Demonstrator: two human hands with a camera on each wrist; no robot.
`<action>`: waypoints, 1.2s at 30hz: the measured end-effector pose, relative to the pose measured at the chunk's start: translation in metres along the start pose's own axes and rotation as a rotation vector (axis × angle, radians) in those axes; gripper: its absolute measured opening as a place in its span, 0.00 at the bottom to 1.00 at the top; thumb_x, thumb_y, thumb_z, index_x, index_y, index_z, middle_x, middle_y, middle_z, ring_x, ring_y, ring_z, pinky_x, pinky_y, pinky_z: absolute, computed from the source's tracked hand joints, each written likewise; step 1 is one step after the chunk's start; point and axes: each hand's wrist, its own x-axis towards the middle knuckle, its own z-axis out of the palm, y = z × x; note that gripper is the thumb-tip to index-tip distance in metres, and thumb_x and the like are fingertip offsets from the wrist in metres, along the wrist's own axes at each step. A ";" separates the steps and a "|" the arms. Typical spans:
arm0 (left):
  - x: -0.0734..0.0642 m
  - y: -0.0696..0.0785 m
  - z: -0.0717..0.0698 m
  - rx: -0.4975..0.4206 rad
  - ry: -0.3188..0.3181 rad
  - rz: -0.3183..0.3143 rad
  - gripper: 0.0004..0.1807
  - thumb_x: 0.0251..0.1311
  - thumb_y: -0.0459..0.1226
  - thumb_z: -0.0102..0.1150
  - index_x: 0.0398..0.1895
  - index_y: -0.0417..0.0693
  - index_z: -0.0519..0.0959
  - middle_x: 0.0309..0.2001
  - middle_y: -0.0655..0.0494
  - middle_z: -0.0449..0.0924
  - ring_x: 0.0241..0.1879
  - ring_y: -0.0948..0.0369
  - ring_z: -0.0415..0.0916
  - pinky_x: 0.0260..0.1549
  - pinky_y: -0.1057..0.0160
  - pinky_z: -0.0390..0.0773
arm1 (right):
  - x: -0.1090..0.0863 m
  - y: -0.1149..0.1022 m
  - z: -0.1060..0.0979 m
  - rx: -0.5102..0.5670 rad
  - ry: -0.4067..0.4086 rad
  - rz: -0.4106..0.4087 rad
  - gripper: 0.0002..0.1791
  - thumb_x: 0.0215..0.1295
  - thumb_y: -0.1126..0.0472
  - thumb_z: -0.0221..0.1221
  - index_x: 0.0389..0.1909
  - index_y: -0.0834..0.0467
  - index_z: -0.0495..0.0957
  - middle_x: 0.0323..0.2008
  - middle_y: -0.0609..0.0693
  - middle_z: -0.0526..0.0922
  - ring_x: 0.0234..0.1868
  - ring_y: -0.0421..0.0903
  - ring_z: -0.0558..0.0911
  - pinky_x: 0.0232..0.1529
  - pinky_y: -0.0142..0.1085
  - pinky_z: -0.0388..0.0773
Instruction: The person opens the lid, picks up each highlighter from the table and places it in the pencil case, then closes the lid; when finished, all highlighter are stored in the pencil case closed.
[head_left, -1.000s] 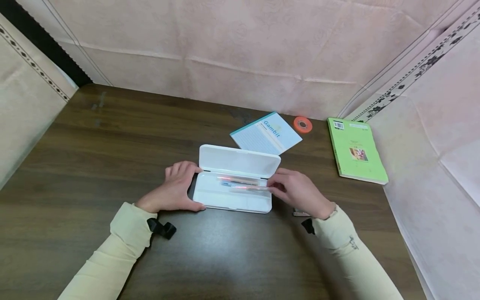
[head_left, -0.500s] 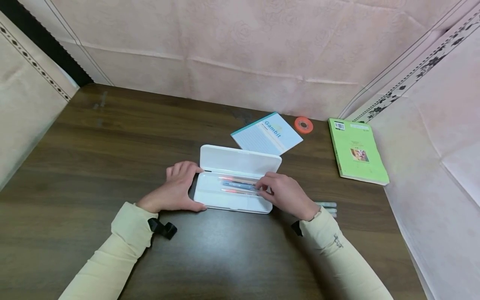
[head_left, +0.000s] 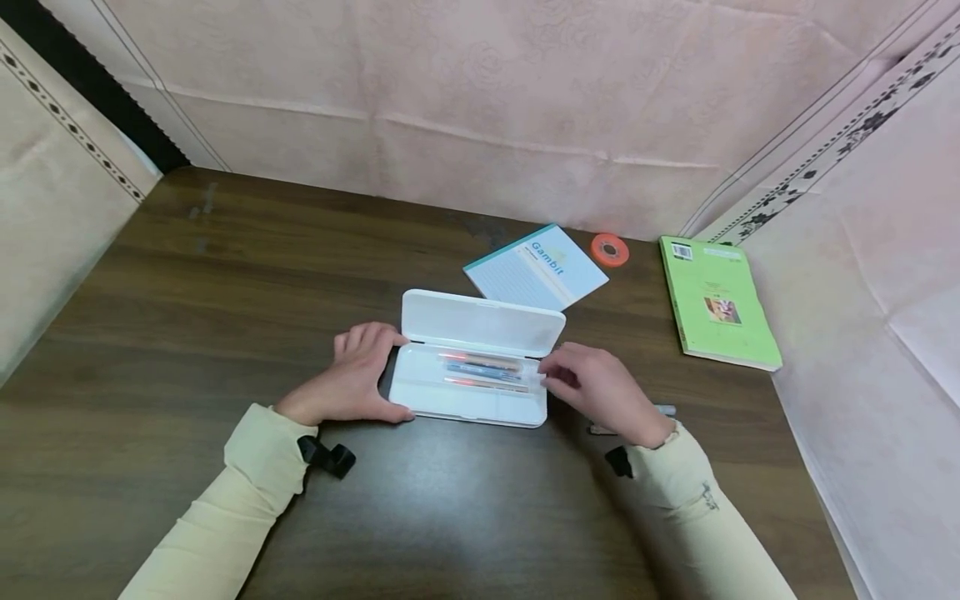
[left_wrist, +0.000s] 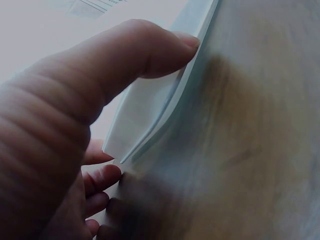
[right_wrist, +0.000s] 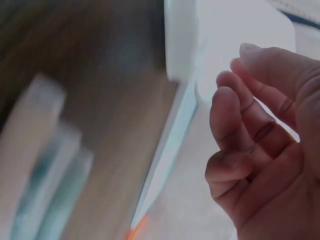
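Lying in the open white pencil case (head_left: 420,390), between the hands, the pens (head_left: 483,372) have been let go, apparently settled. The right hand (head_left: 596,389) has drawn back to the case's right end, holding nothing; the left hand (head_left: 347,375) grips the left end. Ahead of the right hand lie a Gambit booklet (head_left: 536,271) and a red tape roll (head_left: 599,250); forward-right, a green book (head_left: 708,279). The right wrist (head_left: 658,430) partly hides pale stick-like items (head_left: 665,410).
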 end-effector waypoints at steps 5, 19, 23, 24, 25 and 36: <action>-0.001 0.000 0.000 0.000 0.001 -0.001 0.50 0.35 0.58 0.76 0.60 0.45 0.65 0.58 0.47 0.63 0.61 0.46 0.53 0.52 0.45 0.50 | -0.025 0.026 -0.019 0.010 0.057 0.041 0.09 0.63 0.58 0.66 0.43 0.52 0.83 0.37 0.39 0.82 0.33 0.35 0.77 0.36 0.33 0.77; 0.000 -0.001 0.000 0.001 -0.006 0.004 0.49 0.36 0.59 0.76 0.59 0.46 0.64 0.59 0.47 0.62 0.62 0.45 0.52 0.51 0.45 0.50 | -0.092 0.104 -0.038 -0.120 0.103 0.170 0.07 0.56 0.64 0.70 0.36 0.55 0.84 0.31 0.43 0.83 0.29 0.32 0.76 0.31 0.33 0.75; 0.000 -0.001 0.000 -0.002 -0.009 -0.001 0.50 0.36 0.59 0.76 0.60 0.45 0.64 0.59 0.47 0.62 0.62 0.45 0.52 0.51 0.45 0.50 | -0.100 0.115 -0.037 -0.097 0.089 0.187 0.08 0.55 0.64 0.70 0.36 0.53 0.84 0.32 0.43 0.84 0.31 0.31 0.75 0.32 0.32 0.75; 0.000 0.000 0.000 -0.003 -0.009 -0.003 0.50 0.36 0.59 0.76 0.60 0.45 0.64 0.59 0.46 0.62 0.62 0.45 0.52 0.52 0.44 0.50 | -0.102 0.117 -0.037 -0.096 0.084 0.190 0.08 0.55 0.64 0.70 0.36 0.53 0.84 0.33 0.43 0.84 0.31 0.31 0.75 0.33 0.33 0.75; 0.000 0.000 0.000 -0.002 -0.010 -0.005 0.50 0.36 0.58 0.76 0.60 0.45 0.64 0.60 0.46 0.62 0.62 0.45 0.51 0.52 0.44 0.50 | -0.103 0.119 -0.038 -0.095 0.078 0.194 0.08 0.55 0.64 0.70 0.36 0.53 0.84 0.33 0.43 0.85 0.32 0.31 0.75 0.33 0.33 0.75; 0.000 0.001 0.000 -0.006 -0.018 -0.008 0.50 0.36 0.59 0.76 0.60 0.45 0.64 0.59 0.46 0.62 0.63 0.45 0.51 0.52 0.44 0.49 | -0.105 0.125 -0.034 -0.066 0.039 0.209 0.09 0.56 0.66 0.68 0.36 0.51 0.84 0.35 0.44 0.85 0.34 0.31 0.76 0.34 0.34 0.75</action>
